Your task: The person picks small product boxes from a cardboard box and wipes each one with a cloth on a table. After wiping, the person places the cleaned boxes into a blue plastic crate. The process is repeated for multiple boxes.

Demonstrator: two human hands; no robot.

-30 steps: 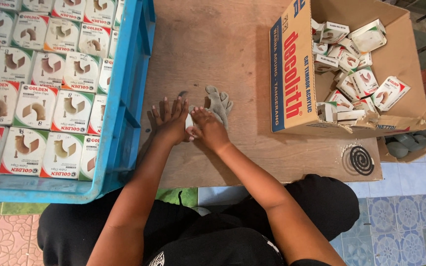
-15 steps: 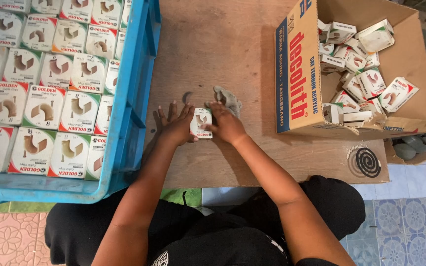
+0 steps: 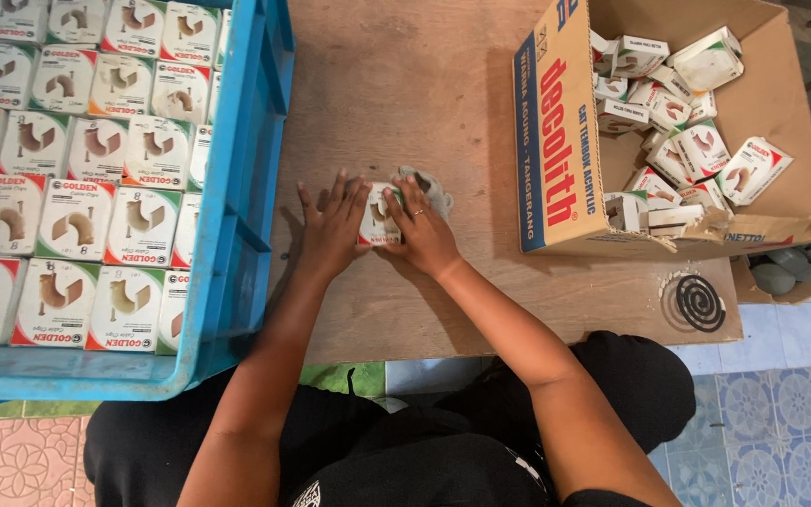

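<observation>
My left hand (image 3: 330,225) and my right hand (image 3: 421,230) press together on a small white carton box (image 3: 374,221) with a red band, on the wooden board (image 3: 396,103). The left hand's fingers are spread flat against the box's left side. The right hand's fingers curl over its right side, and a ring shows on one finger. A grey cloth or glove (image 3: 435,191) lies just behind the right hand.
A blue plastic crate (image 3: 237,225) at the left holds rows of small white boxes (image 3: 72,225). An open cardboard carton (image 3: 556,141) at the right holds several loose small boxes (image 3: 687,122). A black mosquito coil (image 3: 701,302) lies on the board's near right corner.
Both hands have shifted slightly along the board with the small box; more of the box shows between them now than a second ago.
</observation>
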